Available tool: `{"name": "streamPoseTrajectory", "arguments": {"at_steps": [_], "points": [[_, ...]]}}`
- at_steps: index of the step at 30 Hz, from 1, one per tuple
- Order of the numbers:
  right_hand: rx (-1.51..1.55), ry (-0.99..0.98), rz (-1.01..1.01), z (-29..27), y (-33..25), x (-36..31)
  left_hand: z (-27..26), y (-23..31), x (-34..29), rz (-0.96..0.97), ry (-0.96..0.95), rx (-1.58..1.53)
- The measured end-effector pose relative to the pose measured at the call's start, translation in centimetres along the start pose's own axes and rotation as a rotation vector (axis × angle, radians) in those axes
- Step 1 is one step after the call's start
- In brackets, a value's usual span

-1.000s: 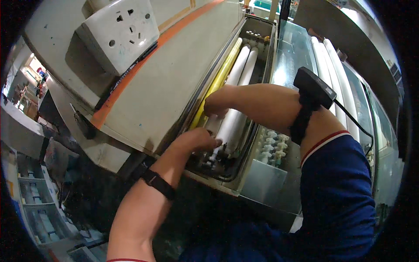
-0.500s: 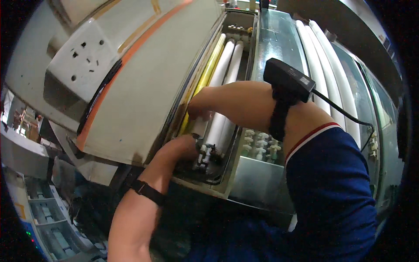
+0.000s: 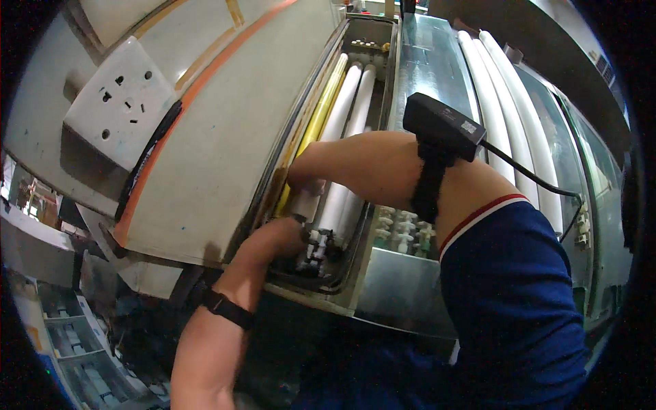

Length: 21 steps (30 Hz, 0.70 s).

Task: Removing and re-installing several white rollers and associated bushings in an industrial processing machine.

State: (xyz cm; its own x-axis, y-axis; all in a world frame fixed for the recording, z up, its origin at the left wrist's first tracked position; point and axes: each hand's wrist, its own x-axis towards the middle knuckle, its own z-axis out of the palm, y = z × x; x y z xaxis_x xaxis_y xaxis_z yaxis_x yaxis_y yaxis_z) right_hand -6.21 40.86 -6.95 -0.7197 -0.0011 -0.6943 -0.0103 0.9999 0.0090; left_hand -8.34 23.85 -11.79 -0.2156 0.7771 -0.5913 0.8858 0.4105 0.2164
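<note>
Okay, left hand [image 3: 283,236]: I have it low at the near end of the trough, beside dark end fittings [image 3: 316,246]; fingertips hidden, can't tell if gripping.
Right hand [image 3: 304,169]: farther along, bent down over the yellow roller [image 3: 320,119]; fingers blurred and mostly hidden, can't tell the hold.
Rollers: yellow one leftmost, two white rollers [image 3: 344,102] next to it, all lying lengthwise in the trough.
Trough [image 3: 328,294]: long, narrow, dark-rimmed, uncovered where I'm looking.
Forearms: black band [image 3: 227,309] on left; black box [image 3: 443,128] strapped on right, cable [image 3: 536,178] trailing off it.
Right of trough: glass panel [image 3: 427,68], white plastic fittings [image 3: 406,234], more white tubes [image 3: 502,109].
Left of trough: beige panel [image 3: 229,147], orange stripe [image 3: 213,68], white socket box [image 3: 123,130].
</note>
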Motion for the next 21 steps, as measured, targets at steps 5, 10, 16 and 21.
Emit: {"name": "streamPoseTrajectory", "arguments": {"at_steps": [5, 10, 16, 21], "points": [[-0.022, 0.002, -0.002, -0.3, -0.3, 0.5, 0.2, 0.1, -0.8, 0.011, -0.146, 0.102], [-0.128, 0.14, -0.103, -0.1, 3.5, 2.9, 0.2, 0.7, 0.3, -0.113, 0.193, 0.021], [-0.176, 0.29, -0.083, -2.8, 4.9, -2.2, -0.4, 1.2, -0.3, -0.035, 0.576, -0.177], [-0.283, 0.597, 0.015, -7.1, 8.9, -13.8, -0.5, 2.4, -0.4, 0.098, 0.964, -0.47]]}}
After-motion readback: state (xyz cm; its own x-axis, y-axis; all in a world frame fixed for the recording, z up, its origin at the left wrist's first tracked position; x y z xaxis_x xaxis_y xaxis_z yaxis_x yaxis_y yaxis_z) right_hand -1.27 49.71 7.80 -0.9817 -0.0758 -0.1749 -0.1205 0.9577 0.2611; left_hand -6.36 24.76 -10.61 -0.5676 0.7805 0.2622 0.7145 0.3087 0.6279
